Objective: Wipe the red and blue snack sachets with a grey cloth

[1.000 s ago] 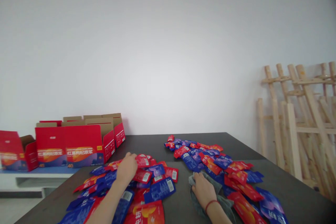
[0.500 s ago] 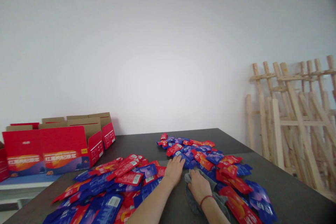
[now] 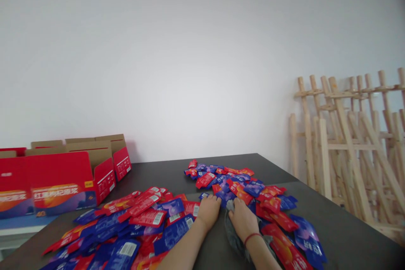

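Note:
Both my hands rest side by side on the dark table (image 3: pixel 341 223), between two heaps of red and blue sachets. My left hand (image 3: pixel 209 212) lies flat with its fingers stretched forward, its fingertips at a blue sachet (image 3: pixel 221 196) on the near edge of the right heap (image 3: pixel 249 190). My right hand (image 3: pixel 242 219), with a red string on the wrist, presses down on a grey cloth (image 3: pixel 232 238) that lies on the table. The left heap (image 3: pixel 133 223) spreads out to the left of my left forearm.
Open red cardboard boxes (image 3: pixel 63 177) stand at the table's left, on a lower white surface. Wooden frames (image 3: pixel 348 139) lean against the white wall at the right. The far end of the table behind the heaps is bare.
My left hand left the left heap and swung right, coming to rest beside my right hand at the right heap. The right hand stayed on the cloth and edged forward. The view turned right.

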{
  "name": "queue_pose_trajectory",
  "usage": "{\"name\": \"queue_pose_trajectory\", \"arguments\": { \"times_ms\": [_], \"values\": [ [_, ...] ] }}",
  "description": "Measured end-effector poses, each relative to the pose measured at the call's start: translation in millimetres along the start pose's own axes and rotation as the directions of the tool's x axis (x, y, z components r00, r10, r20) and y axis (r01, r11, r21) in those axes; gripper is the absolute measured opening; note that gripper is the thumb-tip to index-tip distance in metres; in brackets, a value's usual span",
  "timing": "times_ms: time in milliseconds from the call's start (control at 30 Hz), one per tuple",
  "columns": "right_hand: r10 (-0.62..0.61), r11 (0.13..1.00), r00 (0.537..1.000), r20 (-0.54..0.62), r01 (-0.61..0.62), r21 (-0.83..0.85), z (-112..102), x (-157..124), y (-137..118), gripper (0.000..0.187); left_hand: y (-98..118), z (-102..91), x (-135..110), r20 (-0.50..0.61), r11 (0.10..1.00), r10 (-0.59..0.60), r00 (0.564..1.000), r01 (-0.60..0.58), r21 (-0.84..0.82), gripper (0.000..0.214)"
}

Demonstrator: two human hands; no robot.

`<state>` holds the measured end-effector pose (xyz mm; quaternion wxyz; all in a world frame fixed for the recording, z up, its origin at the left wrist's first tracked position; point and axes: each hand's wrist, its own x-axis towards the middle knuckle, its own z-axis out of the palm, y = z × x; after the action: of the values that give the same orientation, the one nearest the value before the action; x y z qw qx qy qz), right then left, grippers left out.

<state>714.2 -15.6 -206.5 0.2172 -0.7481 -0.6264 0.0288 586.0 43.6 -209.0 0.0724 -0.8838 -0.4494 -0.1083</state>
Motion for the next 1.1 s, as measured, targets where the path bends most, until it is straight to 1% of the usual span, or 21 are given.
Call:
{"name": "queue_pose_trajectory", "arguments": {
  "times_ms": [67,100,167,200,233,267,300,333,400,433,500,533,567,600,667,733,800,867,900,967,1100],
  "values": [
    [0.006,1.0,1.0,-0.011,-0.006,0.008,-3,2,3,0.021,3,-8.3,-14,-0.003,1.0,0.005,1.0,-0.005,-0.022,0.03],
    [0.009,1.0,1.0,-0.02,-0.008,0.012,-4,2,5,0.022,5,-13.9,-21,-0.021,0.998,-0.008,1.0,0.007,-0.06,0.032],
    [0.022,1.0,0.999,-0.047,-0.021,0.022,-5,3,7,0.023,6,-26.5,-33,-0.089,0.975,-0.096,0.991,0.075,-0.21,0.034],
    [0.028,0.999,0.998,-0.057,-0.027,0.029,-5,3,8,0.023,6,-32.4,-38,-0.133,0.938,-0.178,0.975,0.127,-0.324,0.035],
    [0.028,0.999,0.998,-0.063,-0.025,0.039,-5,4,8,0.023,6,-37.2,-42,-0.171,0.874,-0.277,0.945,0.174,-0.454,0.035],
    [0.015,0.999,0.998,-0.06,-0.012,0.051,-4,4,8,0.022,6,-40.3,-46,-0.193,0.787,-0.376,0.906,0.202,-0.583,0.034],
    [-0.009,0.998,0.999,-0.048,0.012,0.062,-3,4,7,0.022,4,-41.1,-49,-0.191,0.679,-0.47,0.862,0.215,-0.702,0.032],
    [-0.038,0.997,0.999,-0.033,0.04,0.072,-2,4,6,0.02,3,-39.7,-52,-0.163,0.56,-0.549,0.819,0.216,-0.8,0.029],
    [-0.085,0.993,0.996,-0.013,0.085,0.08,0,4,4,0.018,1,-30.5,-57,-0.052,0.323,-0.66,0.749,0.22,-0.92,0.023],
    [-0.092,0.993,0.996,-0.008,0.093,0.078,1,4,3,0.018,0,-23.9,-60,0.018,0.218,-0.689,0.725,0.232,-0.948,0.021],
    [-0.08,0.994,0.997,-0.01,0.081,0.072,2,4,3,0.019,0,-10.5,-65,0.145,0.056,-0.702,0.698,0.256,-0.965,0.019],
    [-0.072,0.995,0.997,-0.014,0.072,0.07,1,4,4,0.02,0,-5.1,-67,0.188,0.001,-0.689,0.7,0.261,-0.965,0.019],
    [-0.063,0.996,0.998,-0.018,0.064,0.069,1,4,4,0.021,1,-1.1,-69,0.217,-0.034,-0.671,0.709,0.263,-0.964,0.019],
    [-0.056,0.996,0.998,-0.021,0.057,0.067,0,4,4,0.022,3,1.2,-70,0.231,-0.052,-0.653,0.721,0.262,-0.964,0.02],
    [-0.062,0.996,0.998,-0.023,0.064,0.066,0,2,2,0.023,6,1.6,-71,0.238,-0.054,-0.63,0.739,0.264,-0.963,0.022],
    [-0.143,0.987,0.99,-0.003,0.143,0.08,0,-3,-5,0.022,8,-1.5,-71,0.25,-0.033,-0.6,0.76,0.288,-0.957,0.025],
    [-0.278,0.957,0.96,0.036,0.273,0.102,1,-10,-15,0.018,8,-5.4,-72,0.285,-0.023,-0.558,0.779,0.329,-0.944,0.022],
    [-0.382,0.921,0.922,0.064,0.374,0.108,2,-17,-24,0.017,4,-8.4,-74,0.323,-0.047,-0.53,0.784,0.353,-0.934,0.018],
    [-0.4,0.914,0.914,0.07,0.392,0.099,3,-19,-28,0.016,2,-9.4,-75,0.335,-0.071,-0.531,0.778,0.353,-0.933,0.018],
    [-0.383,0.923,0.92,0.077,0.379,0.066,4,-21,-31,0.017,-3,-10.3,-77,0.351,-0.134,-0.536,0.768,0.334,-0.933,0.022],
    [-0.256,0.966,0.963,0.086,0.257,-0.003,7,-18,-25,0.017,-7,-11.3,-78,0.4,-0.301,-0.511,0.761,0.277,-0.912,0.027]
  ]
}}
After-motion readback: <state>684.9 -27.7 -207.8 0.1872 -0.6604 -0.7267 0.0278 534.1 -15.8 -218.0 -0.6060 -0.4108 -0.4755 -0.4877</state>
